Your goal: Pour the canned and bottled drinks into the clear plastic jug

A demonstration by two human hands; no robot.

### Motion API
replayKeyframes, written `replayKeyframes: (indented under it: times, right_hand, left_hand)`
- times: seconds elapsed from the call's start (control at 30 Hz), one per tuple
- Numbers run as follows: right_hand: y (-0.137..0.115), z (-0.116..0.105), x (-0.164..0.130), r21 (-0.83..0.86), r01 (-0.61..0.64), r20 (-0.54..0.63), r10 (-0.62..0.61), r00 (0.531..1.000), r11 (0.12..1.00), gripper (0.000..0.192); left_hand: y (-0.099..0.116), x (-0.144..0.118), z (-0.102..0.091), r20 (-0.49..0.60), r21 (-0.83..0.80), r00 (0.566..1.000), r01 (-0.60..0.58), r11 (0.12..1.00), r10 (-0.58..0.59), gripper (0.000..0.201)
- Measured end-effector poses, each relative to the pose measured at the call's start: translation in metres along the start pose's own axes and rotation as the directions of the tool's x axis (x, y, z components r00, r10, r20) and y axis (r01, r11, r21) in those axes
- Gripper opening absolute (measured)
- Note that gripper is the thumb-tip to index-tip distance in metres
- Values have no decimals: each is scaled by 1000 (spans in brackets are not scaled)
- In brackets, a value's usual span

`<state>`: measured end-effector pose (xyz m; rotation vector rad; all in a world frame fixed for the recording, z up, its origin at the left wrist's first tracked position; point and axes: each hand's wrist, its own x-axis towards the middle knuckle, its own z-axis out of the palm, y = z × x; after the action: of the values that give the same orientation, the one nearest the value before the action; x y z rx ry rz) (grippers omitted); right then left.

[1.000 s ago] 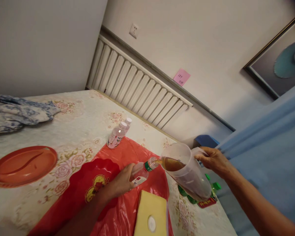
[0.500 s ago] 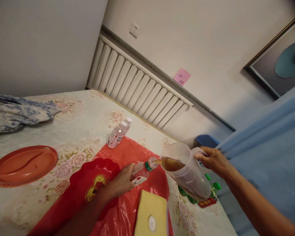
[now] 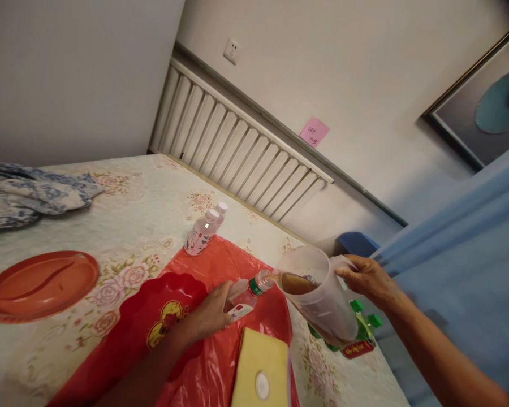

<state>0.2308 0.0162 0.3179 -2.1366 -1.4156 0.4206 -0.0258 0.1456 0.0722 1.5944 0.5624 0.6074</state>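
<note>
Clamped around the handle, the right hand (image 3: 367,277) tips a translucent plastic pitcher (image 3: 322,299) of brown liquid over the red plastic sheet (image 3: 203,362), spout touching the small clear plastic bottle (image 3: 246,294) gripped by the left hand (image 3: 210,314). Sloshing liquid likely makes the pitcher heavy and unsteady, so the handle suits; the thin, light bottle would dent, best held mid-body.

A white slatted radiator cover (image 3: 237,141) is seen along the cream wall (image 3: 343,73), beyond the hands, with a socket (image 3: 231,51) and a pink note (image 3: 314,132) above it. A framed picture (image 3: 487,107) is hung up right. A floral bedspread (image 3: 123,220) is spread below.
</note>
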Motion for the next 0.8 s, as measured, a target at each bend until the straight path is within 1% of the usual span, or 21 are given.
replayKeyframes:
  times: [0.13, 0.27, 0.37, 0.43, 0.5, 0.57, 0.63, 0.7, 0.73, 0.8]
  right_hand:
    - [18, 6, -1, 70, -4, -16, 5, 1000, 998, 45]
    - [37, 12, -5, 128, 13, -28, -10, 1000, 992, 46]
    - [51, 18, -6, 257, 9, -47, 3, 999, 966, 46]
    - [59, 24, -4, 394, -19, -26, 32, 999, 919, 43]
    - [66, 32, -1, 520, -53, -10, 69, 998, 852, 38]
    - [73, 43, 4, 630, -54, -32, 95, 995, 774, 37]
    - [79, 57, 11, 720, -30, -86, 132, 988, 693, 39]
    - [84, 73, 19, 780, -12, -134, 185, 973, 626, 43]
    - [87, 81, 24, 794, -9, -149, 209, 967, 608, 43]
    - [91, 100, 33, 792, 32, -210, 223, 952, 610, 42]
  left_hand:
    - [3, 0, 0, -4, 31, 1000, 25, 999, -25, 56]
    - [7, 0, -1, -20, 81, 1000, 2, 997, 0, 53]
    - [7, 0, -1, -20, 91, 1000, 5, 996, -4, 53]
    - [7, 0, -2, -17, 95, 1000, 10, 995, -9, 54]
    - [6, 0, -2, -20, 105, 1000, 15, 994, -13, 55]
    - [6, 1, -2, -22, 119, 1000, 19, 993, -16, 54]
    - [6, 1, -1, -19, 126, 1000, 16, 992, -14, 52]
    - [6, 2, -1, -25, 129, 1000, 9, 992, -5, 51]
    - [6, 2, -1, -31, 128, 1000, 6, 992, -2, 51]
    - [6, 3, -1, -40, 126, 999, 4, 992, 1, 51]
